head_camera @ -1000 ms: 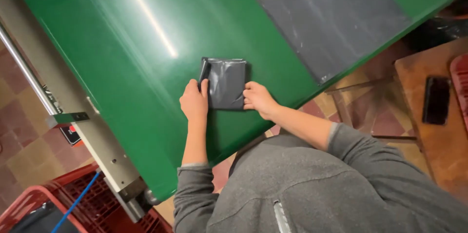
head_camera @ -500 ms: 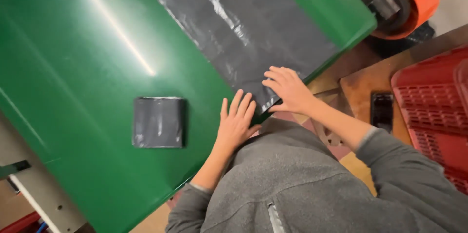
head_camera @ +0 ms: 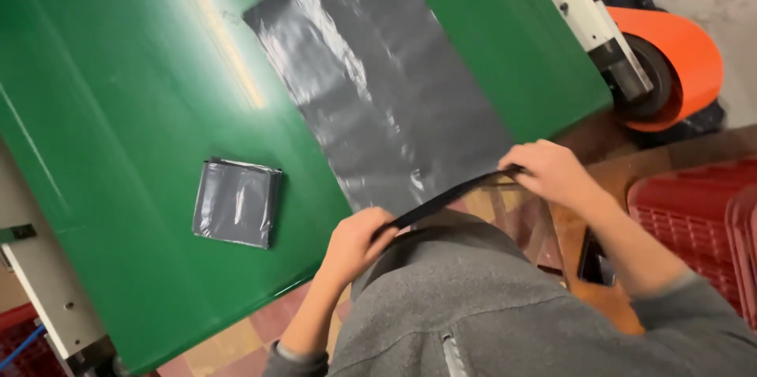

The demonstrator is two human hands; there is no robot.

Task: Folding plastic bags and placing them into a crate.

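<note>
**Operator:** Gripping the near edge of the flat grey plastic bag [head_camera: 378, 101], both hands are at work. Confirm each hold.

**Inspector:** Left hand [head_camera: 352, 243]: fingers curled closed, pinching the near left corner of the bag's edge. Right hand [head_camera: 552, 173]: fingers bent closed over the near right corner. The edge between them is lifted off the green table [head_camera: 102, 109] and reads as a dark, taut strip running from one hand to the other.

**Operator:** Position of the bag relative to the table?

**Inspector:** The bag lies spread flat across the table surface, its long axis slanting from the far side to the near edge. The near end overhangs the table edge, where the hands hold it. The rest is in contact with the surface; glare shows on the film.

**Operator:** Other items, referenced to the table?

**Inspector:** A folded grey bag [head_camera: 236, 202] rests on the table, left of the spread bag and well apart from it; neither hand touches it. An orange roll [head_camera: 678, 54] is mounted on a white frame beyond the table's right end. Red crates [head_camera: 694, 219] stand below and to the right of the table, near the right forearm. A second white frame member sits at the table's left end.

**Operator:** Clothing?

**Inspector:** Grey sweatshirt [head_camera: 489, 306], sleeves down to both wrists.
</note>
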